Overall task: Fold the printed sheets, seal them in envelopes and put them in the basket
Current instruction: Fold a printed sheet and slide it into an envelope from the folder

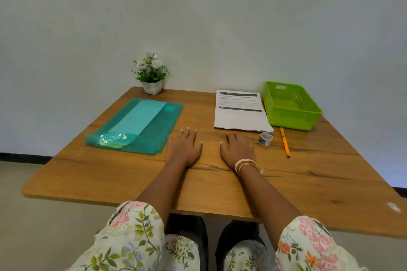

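A stack of printed sheets [240, 114] lies on the wooden table [110, 174] at the back right. Right of it stands a green plastic basket [290, 119] with nothing in it. On the left lies a teal translucent folder [154, 130] with pale envelopes showing through it. My left hand [184, 148] rests flat on the table, palm down, just right of the folder. My right hand [237, 149] lies flat too, just in front of the sheets, bangles on its wrist. Neither hand holds anything.
A small roll of tape [265, 138] stands beside my right hand, and an orange pen [284, 145] lies to its right. A white pot of white flowers [151, 73] sits at the table's back edge against the wall.
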{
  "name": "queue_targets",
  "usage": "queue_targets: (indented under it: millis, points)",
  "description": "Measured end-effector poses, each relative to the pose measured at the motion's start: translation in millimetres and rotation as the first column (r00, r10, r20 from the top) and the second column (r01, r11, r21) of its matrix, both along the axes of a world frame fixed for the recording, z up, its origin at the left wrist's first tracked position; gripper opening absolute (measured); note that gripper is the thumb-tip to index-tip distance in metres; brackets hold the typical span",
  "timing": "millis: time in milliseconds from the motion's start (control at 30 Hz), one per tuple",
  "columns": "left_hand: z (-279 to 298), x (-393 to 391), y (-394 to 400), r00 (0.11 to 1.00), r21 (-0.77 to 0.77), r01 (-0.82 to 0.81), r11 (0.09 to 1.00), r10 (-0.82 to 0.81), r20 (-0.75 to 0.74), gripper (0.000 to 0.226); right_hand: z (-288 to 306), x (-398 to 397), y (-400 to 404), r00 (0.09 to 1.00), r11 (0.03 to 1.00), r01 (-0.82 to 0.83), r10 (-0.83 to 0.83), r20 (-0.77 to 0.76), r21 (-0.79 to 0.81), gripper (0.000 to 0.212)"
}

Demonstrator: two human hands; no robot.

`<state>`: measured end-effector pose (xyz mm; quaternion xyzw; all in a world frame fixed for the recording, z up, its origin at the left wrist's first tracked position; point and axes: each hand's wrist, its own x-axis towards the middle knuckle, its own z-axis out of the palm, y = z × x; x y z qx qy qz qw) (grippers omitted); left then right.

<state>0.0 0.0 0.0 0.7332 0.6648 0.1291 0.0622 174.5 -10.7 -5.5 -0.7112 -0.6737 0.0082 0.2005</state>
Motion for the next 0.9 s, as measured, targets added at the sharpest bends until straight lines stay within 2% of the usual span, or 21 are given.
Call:
queue_targets:
  millis: [367,467,533,733,900]
  points:
    - [-1.8,-0.4,11.0,0.999,0.009,0.018,1.000,-0.018,-0.048,0.060,4.0,-2.9,26.0,0.994,0.981,0.096,-0.103,0.033,0.166,0.031]
    - [-2.5,-0.3,20.8,0.997,0.014,0.044,0.999,-0.044,-0.060,0.060,5.5,-4.2,37.9,0.995,0.968,0.040,-0.062,0.080,0.248,0.028]
    - [-2.8,0.0,31.1,0.996,0.014,0.058,0.998,-0.057,-0.065,0.060,5.7,-3.6,47.8,0.998,0.961,-0.019,0.004,0.056,0.275,0.028]
    - [-7.2,-1.3,67.6,0.992,0.010,0.110,0.994,-0.109,-0.067,0.060,3.2,1.8,76.7,0.982,0.962,-0.161,0.178,-0.062,0.219,0.030]
    - [-6.4,-2.2,96.9,0.993,0.020,0.110,0.994,-0.109,-0.039,0.059,-2.0,6.1,88.5,0.981,0.976,-0.123,0.147,-0.128,0.178,0.026]
